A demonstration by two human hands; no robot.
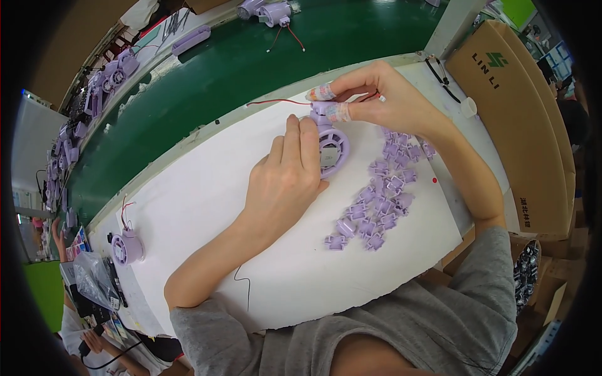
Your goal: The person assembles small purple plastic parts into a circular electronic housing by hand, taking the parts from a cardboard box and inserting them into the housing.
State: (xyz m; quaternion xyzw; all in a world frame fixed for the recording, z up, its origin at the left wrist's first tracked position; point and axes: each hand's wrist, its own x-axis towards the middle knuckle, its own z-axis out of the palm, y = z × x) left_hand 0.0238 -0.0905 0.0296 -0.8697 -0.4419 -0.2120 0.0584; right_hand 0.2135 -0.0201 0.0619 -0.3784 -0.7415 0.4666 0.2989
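Note:
A light purple round fan housing (340, 145) with a spoked rim lies on the white sheet (207, 182), a pale square label near its middle. My left hand (282, 172) is closed over its left side, covering much of it. At the narrow neck (320, 111) on its far end, my right hand (395, 100) pinches with thumb and forefinger, both wrapped in patterned tape. A red wire (276, 101) runs left from the neck, and another wire end with a white connector (380, 98) shows by the right palm. Right of the housing lie several small purple clip-like parts (379, 200).
Beyond the sheet runs a green conveyor belt (219, 78) carrying purple fan parts (274, 12). Another purple fan unit (128, 247) with wires stands at the left. A tall cardboard box (501, 125) borders the right side, near a small white cup (468, 107). Another person's hand (93, 341) shows lower left.

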